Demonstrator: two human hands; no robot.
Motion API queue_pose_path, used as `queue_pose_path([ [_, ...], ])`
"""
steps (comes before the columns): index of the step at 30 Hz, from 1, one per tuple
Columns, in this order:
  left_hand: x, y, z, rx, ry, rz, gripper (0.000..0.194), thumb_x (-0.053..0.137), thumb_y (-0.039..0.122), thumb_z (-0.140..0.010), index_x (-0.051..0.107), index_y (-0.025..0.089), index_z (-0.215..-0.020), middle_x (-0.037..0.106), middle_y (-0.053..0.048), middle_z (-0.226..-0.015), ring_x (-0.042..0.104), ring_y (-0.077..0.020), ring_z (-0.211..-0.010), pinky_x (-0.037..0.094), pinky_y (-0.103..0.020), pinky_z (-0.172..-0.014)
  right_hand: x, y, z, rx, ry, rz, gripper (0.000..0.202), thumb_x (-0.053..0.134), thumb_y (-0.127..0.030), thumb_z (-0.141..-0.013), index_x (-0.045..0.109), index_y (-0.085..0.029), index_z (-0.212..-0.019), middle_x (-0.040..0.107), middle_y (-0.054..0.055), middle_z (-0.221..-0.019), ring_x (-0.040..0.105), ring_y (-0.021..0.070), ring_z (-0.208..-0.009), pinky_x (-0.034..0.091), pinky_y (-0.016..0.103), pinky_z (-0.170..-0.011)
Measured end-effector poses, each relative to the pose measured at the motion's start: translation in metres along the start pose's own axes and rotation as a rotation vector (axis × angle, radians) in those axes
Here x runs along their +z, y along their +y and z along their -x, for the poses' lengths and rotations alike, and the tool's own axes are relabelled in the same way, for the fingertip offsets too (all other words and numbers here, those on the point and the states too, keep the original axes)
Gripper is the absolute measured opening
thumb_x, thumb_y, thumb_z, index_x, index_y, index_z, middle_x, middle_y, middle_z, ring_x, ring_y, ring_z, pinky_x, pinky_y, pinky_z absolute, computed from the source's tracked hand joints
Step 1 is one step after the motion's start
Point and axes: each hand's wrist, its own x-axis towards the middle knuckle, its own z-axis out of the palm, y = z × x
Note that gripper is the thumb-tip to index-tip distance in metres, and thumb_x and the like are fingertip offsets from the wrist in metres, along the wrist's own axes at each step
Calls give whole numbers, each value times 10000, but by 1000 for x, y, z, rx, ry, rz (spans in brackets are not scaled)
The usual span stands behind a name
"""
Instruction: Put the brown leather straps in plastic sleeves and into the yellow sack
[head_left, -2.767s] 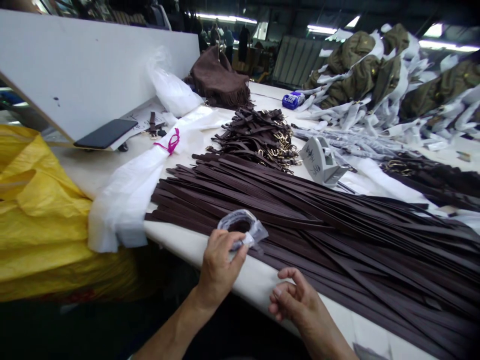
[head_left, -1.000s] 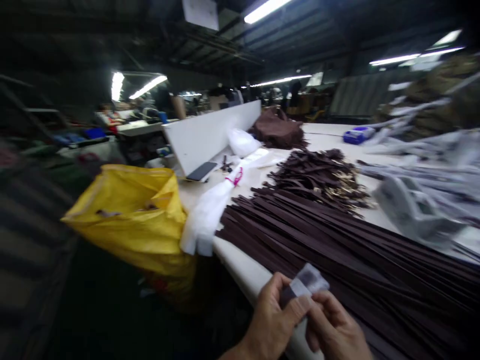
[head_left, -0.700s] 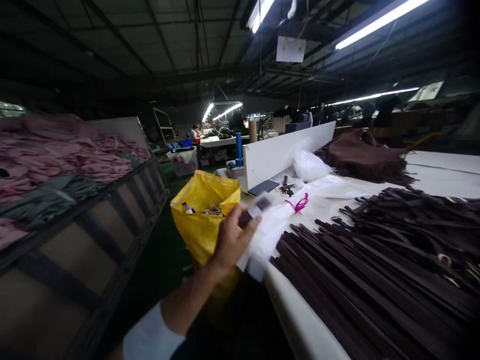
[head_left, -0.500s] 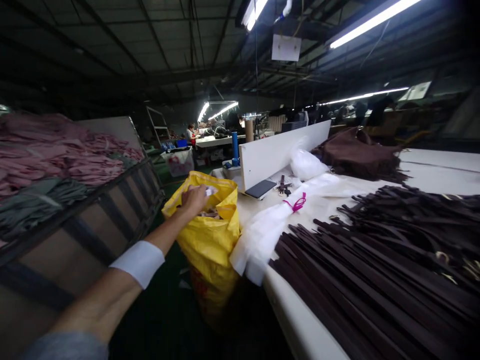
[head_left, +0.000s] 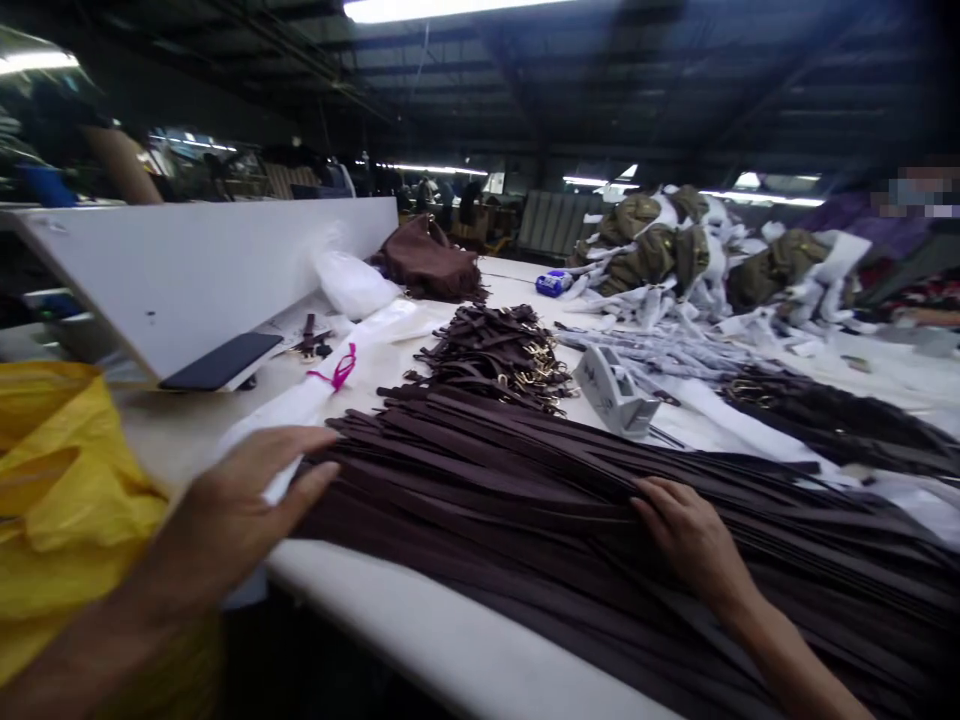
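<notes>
Long dark brown straps (head_left: 480, 480) lie in a thick bundle along the front of the table. At the bundle's left end, my left hand (head_left: 232, 510) hangs with thumb and fingers apart, holding nothing. Further right, my right hand (head_left: 686, 530) rests on the bundle, its bent fingertips closed on a strap; how many straps it grips I cannot tell. Behind the bundle are a pile of short brown straps with gold-coloured metal hooks (head_left: 517, 365) and a grey tape dispenser (head_left: 615, 395).
A yellow sack (head_left: 67, 480) stands at the left, beside the white table edge (head_left: 420, 610). White plastic tied with pink ribbon (head_left: 341, 368), a dark phone-like slab (head_left: 221, 362) and a white upright board (head_left: 225, 270) are behind. Olive bags (head_left: 637, 250) are heaped at the back right.
The view has swung right, from the sack to the table. My left hand has come out of the sack without the whitish thing it held. My right hand has come into view on the straps.
</notes>
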Motion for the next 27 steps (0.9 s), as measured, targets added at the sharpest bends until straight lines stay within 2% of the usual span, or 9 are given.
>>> queue_pose_path([
  [3,72,73,-19,244,-110,101,245,477,318,-861,578,191,-1044,600,-38,-1080,526,-173,-1035,410,-300,-938,-2,-2,0,7,57,-28,254,452,-314,-897,645,-157,-949,621,129,-977,582,271,-902,485,431,-794],
  [7,158,159,-49,488,-179,85,352,546,276,-826,514,184,-1165,497,-82,-1261,414,-246,-1182,308,-450,-1014,-17,-12,5,15,95,-80,223,440,-237,-914,609,-186,-1050,638,96,-932,602,217,-837,497,357,-751],
  [9,185,183,-62,561,-286,57,339,559,276,-821,524,187,-1146,543,-79,-1188,466,-246,-1097,343,-453,-962,-25,-15,5,15,66,-114,217,448,-230,-917,598,-193,-1069,644,77,-902,607,183,-798,502,296,-716],
  [12,208,192,-77,585,-412,38,213,515,255,-846,590,182,-1032,603,-63,-937,515,-208,-887,420,-365,-802,-33,-8,5,29,19,-149,207,447,-223,-917,617,-188,-1031,641,71,-868,593,178,-803,498,277,-712],
  [16,217,183,-90,548,-450,161,202,528,234,-829,607,196,-1010,575,-55,-909,495,-188,-875,414,-325,-798,-42,13,10,36,-53,-179,172,495,-216,-892,634,-192,-990,645,57,-843,570,189,-792,492,294,-726],
  [20,209,188,-102,373,-598,377,206,589,304,-770,622,201,-946,596,-31,-959,534,-174,-919,420,-290,-853,-49,29,19,40,-93,-192,163,507,-237,-887,642,-181,-961,648,60,-855,571,192,-794,482,306,-741],
  [22,194,195,-113,283,-674,447,252,581,369,-766,617,210,-958,622,-8,-954,565,-163,-905,432,-256,-847,-53,36,22,41,-104,-196,189,522,-280,-880,629,-179,-999,647,63,-869,580,193,-791,480,304,-741],
  [24,171,194,-127,245,-665,431,318,572,449,-752,621,223,-969,643,8,-940,584,-165,-882,444,-241,-831,-58,48,26,58,-94,-192,214,488,-285,-895,618,-173,-1023,648,69,-854,589,198,-775,479,309,-727],
  [27,127,164,-151,199,-550,268,403,590,537,-689,648,236,-950,654,16,-955,584,-193,-898,443,-273,-858,-73,74,38,139,-36,-178,254,392,-253,-928,612,-161,-1016,646,88,-843,601,206,-772,478,320,-709],
])
